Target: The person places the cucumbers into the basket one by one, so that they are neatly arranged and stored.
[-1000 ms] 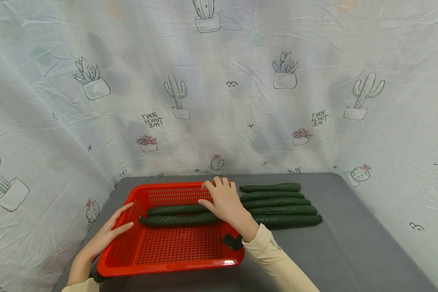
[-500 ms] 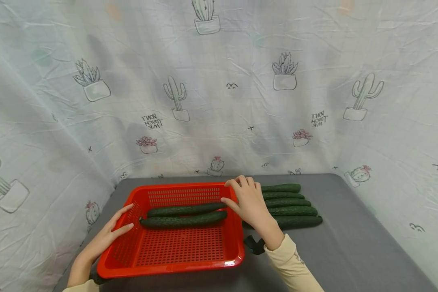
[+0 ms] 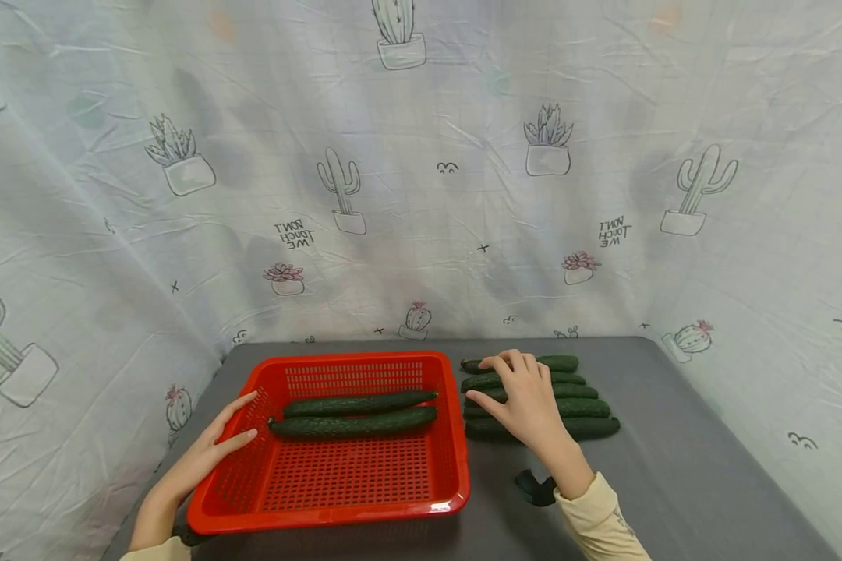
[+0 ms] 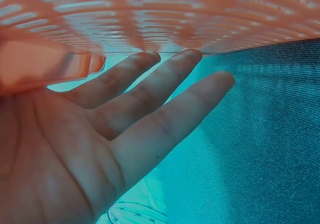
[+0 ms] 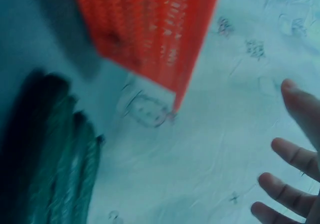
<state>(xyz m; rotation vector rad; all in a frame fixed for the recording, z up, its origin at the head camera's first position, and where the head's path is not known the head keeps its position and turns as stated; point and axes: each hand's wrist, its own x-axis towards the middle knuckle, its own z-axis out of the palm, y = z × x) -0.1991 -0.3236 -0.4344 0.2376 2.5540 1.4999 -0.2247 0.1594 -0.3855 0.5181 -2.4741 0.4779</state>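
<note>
Two dark green cucumbers (image 3: 354, 424) lie side by side across the back half of the red basket (image 3: 351, 514). The left hand (image 3: 206, 452) rests at the basket's left wall, thumb over the rim; in the left wrist view its straight fingers (image 4: 165, 119) lie under the slotted red wall. To the right of the basket several more cucumbers (image 3: 582, 407) lie in a row on the table, also seen as green shapes (image 5: 65, 164) in the right wrist view. Above them hovers the right hand (image 3: 529, 401), fingers spread and slightly bent, holding nothing; parts of the row are hidden behind it.
A grey table (image 3: 688, 467) extends right of the cucumbers and in front of the basket. A pale curtain (image 3: 421, 195) printed with cacti hangs behind the table and at both sides. A dark band (image 3: 535, 488) shows beside the right wrist.
The right hand has moved right, from above the basket's cucumbers, past the right rim, to over the row on the table. The left hand and the basket have stayed in place.
</note>
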